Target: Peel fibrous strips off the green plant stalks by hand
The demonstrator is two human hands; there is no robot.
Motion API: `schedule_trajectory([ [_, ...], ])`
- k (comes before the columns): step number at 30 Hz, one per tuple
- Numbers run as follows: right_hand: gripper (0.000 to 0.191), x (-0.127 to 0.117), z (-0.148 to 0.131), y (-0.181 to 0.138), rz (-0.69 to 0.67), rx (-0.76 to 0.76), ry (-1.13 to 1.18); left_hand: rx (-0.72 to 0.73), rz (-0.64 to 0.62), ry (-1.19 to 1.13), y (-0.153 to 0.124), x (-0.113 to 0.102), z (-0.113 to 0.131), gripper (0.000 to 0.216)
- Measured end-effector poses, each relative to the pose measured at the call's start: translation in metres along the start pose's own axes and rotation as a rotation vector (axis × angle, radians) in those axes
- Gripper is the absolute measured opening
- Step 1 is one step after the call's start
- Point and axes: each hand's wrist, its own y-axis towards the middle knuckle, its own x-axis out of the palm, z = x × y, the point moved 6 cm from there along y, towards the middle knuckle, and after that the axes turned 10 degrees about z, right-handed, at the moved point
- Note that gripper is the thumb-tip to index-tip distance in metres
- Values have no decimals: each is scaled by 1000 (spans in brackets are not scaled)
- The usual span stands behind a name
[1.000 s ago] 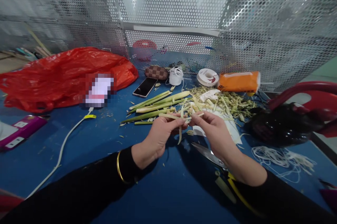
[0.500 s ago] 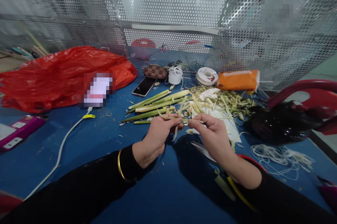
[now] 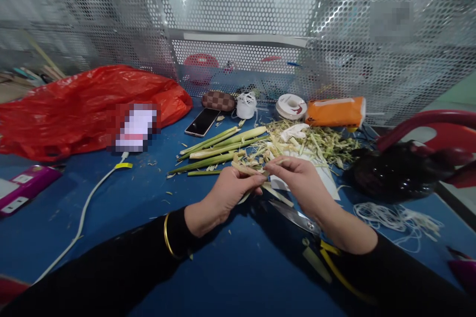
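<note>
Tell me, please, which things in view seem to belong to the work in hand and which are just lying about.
Probably part of the work:
pale, flat plant strips held in the left hand and right hand
long green plant stalks
metal-bladed, yellow-handled scissors

Apparently just lying about:
crumpled red plastic bag
black-screened rectangular phone
brown checkered oblong case
orange oblong packet

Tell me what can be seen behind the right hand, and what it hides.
Behind the right hand, white paper shows, with plant scraps beyond it. The hand covers part of the paper; whatever lies there cannot be seen.
</note>
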Motion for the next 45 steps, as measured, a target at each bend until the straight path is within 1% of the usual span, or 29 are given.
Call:
schedule_trajectory([
  [3,15,-1,1,-4,60,-39,-43,10,-65,52,-2,4,-2,12],
  [5,15,-1,0,-4,59,-68,-72,-16,-92,51,-3,5,-3,15],
  [7,19,-1,3,-3,18,-26,-34,-88,-106,-27,-4,6,-4,15],
  [10,27,0,8,1,-58,108,118,-190,-107,-234,-5,6,-2,16],
  [12,27,3,6,2,-140,114,171,-225,-93,-356,-3,4,0,18],
  [14,23,10,0,-2,-254,58,139,-244,-73,-432,-2,1,2,17],
  [16,20,14,-5,-6,-300,-1,76,-266,-66,-465,-1,-1,1,14],
  [19,21,15,-7,-9,-259,-41,-4,-303,-77,-481,0,-1,-2,16],
  [21,23,16,-7,-11,-253,-69,-43,-326,-118,-486,-2,1,-4,19],
  [24,23,14,-10,-11,-234,-190,-144,-339,-151,-506,-4,4,-4,15],
  [27,22,8,-18,-11,-153,-370,-328,-343,-88,-562,-4,3,-2,4],
  [30,22,5,-23,-13,-109,-440,-420,-336,-41,-601,-3,2,0,4],
  [35,20,7,-21,-13,-128,-407,-386,-270,-61,-624,0,1,4,6],
  [40,21,9,-14,-7,-151,-254,-181,-321,-142,-625,0,4,3,5],
  [42,19,11,-14,-7,-158,-223,-139,-300,-141,-601,1,2,3,4],
  [45,15,14,-15,-10,-166,-199,-114,-284,-143,-547,2,2,3,9],
])
